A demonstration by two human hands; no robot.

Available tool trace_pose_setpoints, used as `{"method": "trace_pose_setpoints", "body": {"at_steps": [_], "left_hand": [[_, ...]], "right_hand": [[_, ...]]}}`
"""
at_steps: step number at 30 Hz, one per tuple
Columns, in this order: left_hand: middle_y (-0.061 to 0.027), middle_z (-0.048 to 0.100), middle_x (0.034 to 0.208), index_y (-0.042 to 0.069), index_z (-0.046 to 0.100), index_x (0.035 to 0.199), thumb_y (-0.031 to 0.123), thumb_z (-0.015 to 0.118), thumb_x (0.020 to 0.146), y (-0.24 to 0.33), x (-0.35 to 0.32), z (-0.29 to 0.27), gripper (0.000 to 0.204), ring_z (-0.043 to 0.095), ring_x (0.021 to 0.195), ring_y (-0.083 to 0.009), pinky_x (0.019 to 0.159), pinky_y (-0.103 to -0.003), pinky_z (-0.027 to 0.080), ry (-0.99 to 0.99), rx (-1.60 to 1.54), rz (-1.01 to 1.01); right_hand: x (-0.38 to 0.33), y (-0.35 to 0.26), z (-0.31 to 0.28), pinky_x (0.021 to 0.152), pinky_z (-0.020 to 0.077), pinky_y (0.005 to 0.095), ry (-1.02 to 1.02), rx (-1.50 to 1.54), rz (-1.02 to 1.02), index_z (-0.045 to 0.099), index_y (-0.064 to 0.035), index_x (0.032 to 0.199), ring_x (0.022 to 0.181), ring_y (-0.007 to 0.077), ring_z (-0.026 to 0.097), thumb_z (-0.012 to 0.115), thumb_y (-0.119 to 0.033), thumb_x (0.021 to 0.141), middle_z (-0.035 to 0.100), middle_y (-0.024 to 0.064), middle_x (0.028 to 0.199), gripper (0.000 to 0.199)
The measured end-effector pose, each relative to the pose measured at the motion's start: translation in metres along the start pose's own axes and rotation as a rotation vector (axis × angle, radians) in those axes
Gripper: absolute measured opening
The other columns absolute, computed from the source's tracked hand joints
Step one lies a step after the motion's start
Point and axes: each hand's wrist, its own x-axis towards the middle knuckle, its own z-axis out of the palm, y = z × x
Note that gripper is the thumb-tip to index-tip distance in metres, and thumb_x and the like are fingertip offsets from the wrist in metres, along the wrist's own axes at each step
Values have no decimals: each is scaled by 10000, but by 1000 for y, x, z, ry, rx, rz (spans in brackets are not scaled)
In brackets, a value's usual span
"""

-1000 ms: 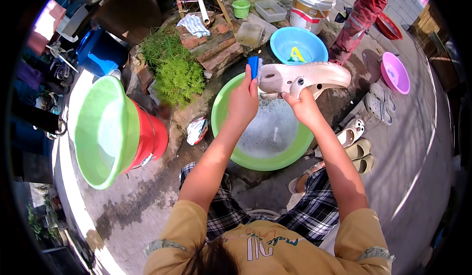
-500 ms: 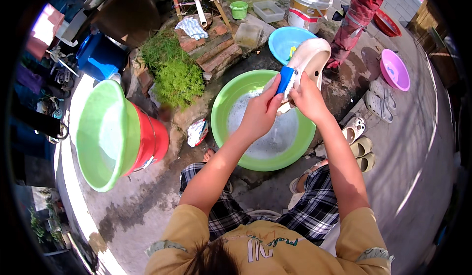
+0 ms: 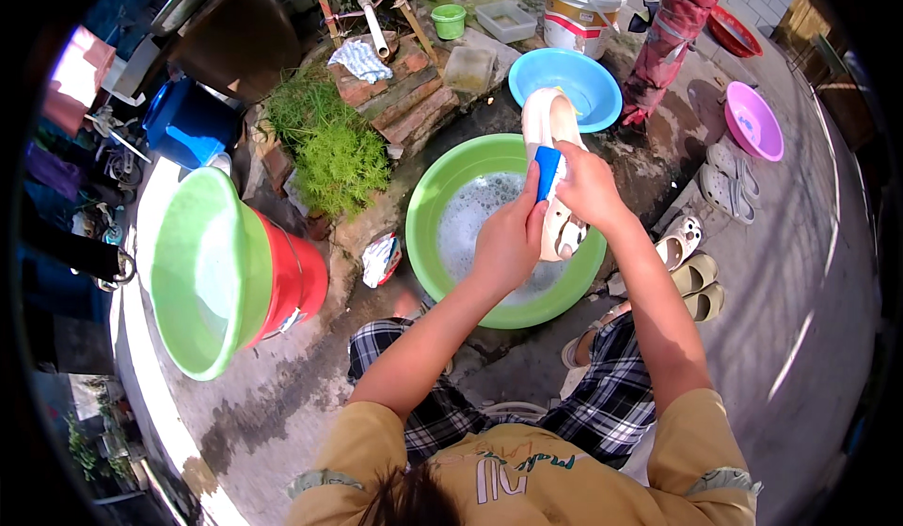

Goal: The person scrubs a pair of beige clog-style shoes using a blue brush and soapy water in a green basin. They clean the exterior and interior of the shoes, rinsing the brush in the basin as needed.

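Observation:
A cream clog [image 3: 541, 117] with a dark-and-white decoration near its lower end is held over a green basin [image 3: 425, 272] of sudsy water. My right hand [image 3: 591, 185] is closed on the clog, its fingers across the middle. A small brush [image 3: 547, 170] with a blue back and white bristles is in my left hand [image 3: 508, 242], closed around it. The bristles face the clog and my right fingers; whether they touch the clog is hidden.
At left, another green basin [image 3: 183, 272] rests tilted on a red bucket [image 3: 296, 272]. A blue basin [image 3: 564, 74] stands just beyond the sudsy one. At right are a pink basin [image 3: 767, 135], grey clogs [image 3: 720, 192] and olive shoes [image 3: 701, 286]. Green plants [image 3: 343, 173] grow beside stacked bricks.
The clog has turned more upright and moved left and down, so its decorated end now shows below my right hand. Both hands are slightly lower, still holding clog and brush.

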Motion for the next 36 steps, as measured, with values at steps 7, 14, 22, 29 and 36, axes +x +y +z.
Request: {"method": "trace_pose_setpoints", "body": {"at_steps": [7,14,22,29,36], "left_hand": [[-195,592,688,84,377,1338,212,447,905,-31,30,-19,457,584,615,-354,555,-431,435,73,177,-156],[-158,584,692,100,392,1334,185,484,888,-4,2,-4,464,550,610,-226,600,-337,436,-72,-116,-229],[-139,574,670,132,413,1329,167,510,880,2,10,-14,461,552,584,-223,589,-319,434,-42,74,-135],[-167,568,623,74,363,1345,168,482,878,-13,42,-27,491,568,567,-338,545,-415,428,197,-53,-121],[-190,564,635,53,389,1324,166,471,884,8,-4,-6,462,573,572,-333,526,-417,412,86,-23,25]], "right_hand": [[-5,-8,18,760,465,383,-26,113,-145,602,-80,1108,824,333,597,619,-138,678,624,181,931,434],[3,17,0,781,469,296,2,465,209,484,44,1224,862,165,605,647,-56,722,611,145,1053,537],[-6,11,2,732,464,257,-32,768,204,591,11,1094,800,100,587,635,-14,718,643,53,920,379],[-19,-17,21,761,463,258,-21,554,129,560,60,1138,858,144,605,685,-62,699,651,129,960,472],[-4,6,-2,661,489,239,13,965,212,601,35,1096,729,96,610,583,16,695,656,67,868,402]]}}
